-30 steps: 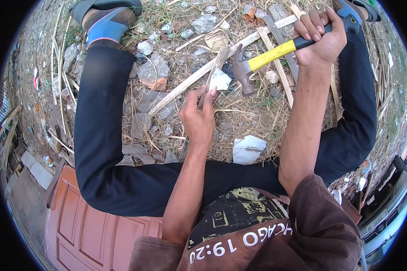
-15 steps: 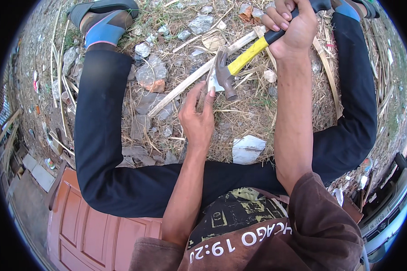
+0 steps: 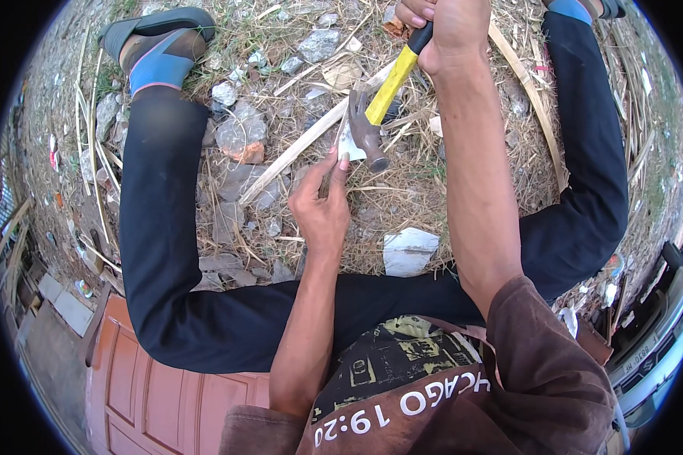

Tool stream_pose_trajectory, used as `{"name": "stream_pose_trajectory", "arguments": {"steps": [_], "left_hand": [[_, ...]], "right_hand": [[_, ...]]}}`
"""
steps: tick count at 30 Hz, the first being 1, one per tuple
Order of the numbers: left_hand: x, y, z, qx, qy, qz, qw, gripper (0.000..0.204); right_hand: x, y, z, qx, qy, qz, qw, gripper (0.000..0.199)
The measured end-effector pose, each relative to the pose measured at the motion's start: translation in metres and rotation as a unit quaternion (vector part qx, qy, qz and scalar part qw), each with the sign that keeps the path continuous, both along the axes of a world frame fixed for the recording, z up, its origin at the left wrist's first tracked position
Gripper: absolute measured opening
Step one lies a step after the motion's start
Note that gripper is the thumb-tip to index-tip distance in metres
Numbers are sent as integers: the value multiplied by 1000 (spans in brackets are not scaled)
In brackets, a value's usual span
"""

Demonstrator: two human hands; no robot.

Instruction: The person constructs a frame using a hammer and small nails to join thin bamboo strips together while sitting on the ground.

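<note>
Yellow-handled hammer [image 3: 384, 98] partly hides a white fragment [image 3: 347, 146]; stones [image 3: 239, 129] lie around.

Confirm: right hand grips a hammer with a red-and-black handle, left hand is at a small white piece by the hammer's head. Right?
Colour's wrong: the handle is yellow and black, as the head view shows. The rest holds: right hand grips the hammer, left hand is at the small white piece by its head.

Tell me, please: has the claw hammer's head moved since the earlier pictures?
Yes, the claw hammer's head has moved left, nearer to the orange-ended grey rock.
</note>
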State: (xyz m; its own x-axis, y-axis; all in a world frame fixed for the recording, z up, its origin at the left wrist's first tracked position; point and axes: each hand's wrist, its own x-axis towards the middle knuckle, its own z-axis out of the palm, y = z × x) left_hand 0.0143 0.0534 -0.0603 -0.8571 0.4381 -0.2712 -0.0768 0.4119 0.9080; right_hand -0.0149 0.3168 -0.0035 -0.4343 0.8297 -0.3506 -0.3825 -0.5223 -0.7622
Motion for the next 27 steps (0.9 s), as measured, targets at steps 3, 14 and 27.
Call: {"name": "stream_pose_trajectory", "arguments": {"steps": [3, 14, 27], "left_hand": [[2, 2, 0, -9, 20, -6, 1000, 20], [2, 0, 5, -6, -15, 6, 1000, 18], [2, 1, 11, -18, 33, -37, 999, 15]], "right_hand": [[-1, -2, 1, 23, -16, -2, 1000, 35], [0, 1, 6, 2, -1, -17, 1000, 34], [7, 1, 1, 36, 18, -52, 998, 32]]}}
